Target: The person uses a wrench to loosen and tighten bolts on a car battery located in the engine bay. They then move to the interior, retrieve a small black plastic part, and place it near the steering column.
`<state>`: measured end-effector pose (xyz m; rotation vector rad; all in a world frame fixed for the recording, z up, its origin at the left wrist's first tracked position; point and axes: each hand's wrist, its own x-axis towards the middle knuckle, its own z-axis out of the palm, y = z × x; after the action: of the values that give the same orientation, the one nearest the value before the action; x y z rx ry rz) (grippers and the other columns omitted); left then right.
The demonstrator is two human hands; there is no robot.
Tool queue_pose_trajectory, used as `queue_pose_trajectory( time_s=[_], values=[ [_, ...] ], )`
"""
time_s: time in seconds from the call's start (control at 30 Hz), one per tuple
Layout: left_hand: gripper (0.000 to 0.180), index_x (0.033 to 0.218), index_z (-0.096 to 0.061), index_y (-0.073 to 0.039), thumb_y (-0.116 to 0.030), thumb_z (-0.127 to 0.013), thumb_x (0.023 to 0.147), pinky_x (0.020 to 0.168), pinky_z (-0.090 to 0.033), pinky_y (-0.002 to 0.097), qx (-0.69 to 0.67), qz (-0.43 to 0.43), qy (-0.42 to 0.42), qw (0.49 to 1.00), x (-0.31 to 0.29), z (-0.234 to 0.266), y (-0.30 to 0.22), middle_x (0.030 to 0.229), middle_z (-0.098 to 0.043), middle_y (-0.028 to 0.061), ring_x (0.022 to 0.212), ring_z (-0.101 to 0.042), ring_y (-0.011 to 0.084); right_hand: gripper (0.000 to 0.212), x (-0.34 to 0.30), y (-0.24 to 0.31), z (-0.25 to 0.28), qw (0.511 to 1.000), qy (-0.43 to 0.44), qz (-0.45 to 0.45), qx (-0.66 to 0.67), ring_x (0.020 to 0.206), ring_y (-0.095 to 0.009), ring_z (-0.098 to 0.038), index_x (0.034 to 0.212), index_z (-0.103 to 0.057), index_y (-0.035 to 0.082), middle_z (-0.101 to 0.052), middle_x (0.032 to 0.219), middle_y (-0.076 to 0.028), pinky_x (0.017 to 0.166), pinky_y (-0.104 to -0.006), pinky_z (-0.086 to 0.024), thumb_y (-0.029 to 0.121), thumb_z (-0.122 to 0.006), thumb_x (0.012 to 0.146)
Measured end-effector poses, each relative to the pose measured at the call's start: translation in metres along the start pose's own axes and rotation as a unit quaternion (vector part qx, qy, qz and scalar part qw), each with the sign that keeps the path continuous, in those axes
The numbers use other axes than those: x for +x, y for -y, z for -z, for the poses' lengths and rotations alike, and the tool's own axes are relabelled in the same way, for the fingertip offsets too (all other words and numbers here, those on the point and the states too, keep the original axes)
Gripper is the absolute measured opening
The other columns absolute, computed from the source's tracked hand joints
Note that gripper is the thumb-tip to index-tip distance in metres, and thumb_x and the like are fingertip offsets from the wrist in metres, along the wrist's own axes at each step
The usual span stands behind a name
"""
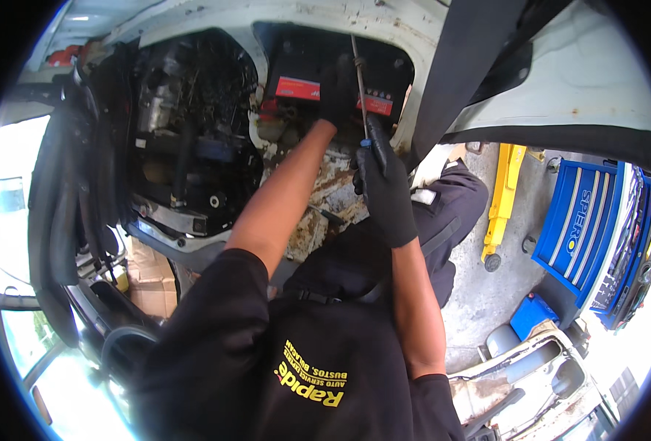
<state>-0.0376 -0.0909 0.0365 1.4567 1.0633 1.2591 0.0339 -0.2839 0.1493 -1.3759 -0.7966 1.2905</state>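
Observation:
A black car battery (296, 55) with red-and-white labels sits in an opening of the white vehicle body. Against it lies my left hand (338, 92) in a black glove; its fingers blend into the dark casing, so their pose is unclear. My right hand (385, 180), also gloved in black, is closed around the lower end of a long thin metal rod (360, 77) with a blue part (366, 143) near the grip. The rod slants up across the battery, right of my left hand. What its far end touches, I cannot make out.
An engine bay (193, 140) opens at left, beside dark hanging strips (83, 191). Rusty, peeling metal (333, 195) lies below the battery. At right stand a yellow jack-like tool (503, 206) and a blue tool cabinet (575, 220). A dark strap (465, 66) hangs at upper right.

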Motion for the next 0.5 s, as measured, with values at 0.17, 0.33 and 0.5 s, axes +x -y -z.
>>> queue_pose_trajectory(
  time_s=[0.17, 0.33, 0.5],
  values=[
    [0.03, 0.109, -0.065, -0.008, -0.03, -0.046, 0.111, 0.068, -0.046, 0.0314, 0.029, -0.033, 0.002, 0.999, 0.006, 0.014, 0.06, 0.085, -0.058, 0.0006, 0.076, -0.054, 0.0099, 0.053, -0.009, 0.022, -0.01, 0.994, 0.028, -0.057, 0.093, 0.061, -0.006, -0.05, 0.156, -0.04, 0.008, -0.053, 0.078, 0.001, 0.054, -0.0247, -0.042, 0.013, -0.052, 0.105],
    [0.028, 0.119, -0.064, -0.007, -0.027, -0.047, 0.109, 0.08, -0.05, 0.0322, 0.111, -0.077, 0.093, 0.986, 0.008, 0.01, 0.043, 0.101, -0.065, 0.0065, 0.09, -0.06, 0.0158, 0.057, -0.005, 0.035, 0.007, 0.986, 0.019, -0.081, 0.141, 0.059, -0.007, -0.052, 0.155, -0.041, 0.004, -0.054, 0.078, -0.001, 0.051, -0.0234, -0.041, 0.015, -0.057, 0.101],
    [0.039, 0.119, -0.069, -0.005, -0.033, -0.044, 0.109, 0.092, -0.051, 0.0342, 0.051, 0.0, 0.099, 0.994, 0.003, 0.007, 0.021, 0.111, -0.071, 0.0115, 0.103, -0.066, 0.02, 0.057, 0.02, 0.038, 0.011, 0.977, 0.029, -0.114, 0.177, 0.061, -0.008, -0.052, 0.154, -0.043, 0.006, -0.056, 0.084, -0.002, 0.052, -0.0229, -0.041, 0.019, -0.059, 0.101]
  ],
)
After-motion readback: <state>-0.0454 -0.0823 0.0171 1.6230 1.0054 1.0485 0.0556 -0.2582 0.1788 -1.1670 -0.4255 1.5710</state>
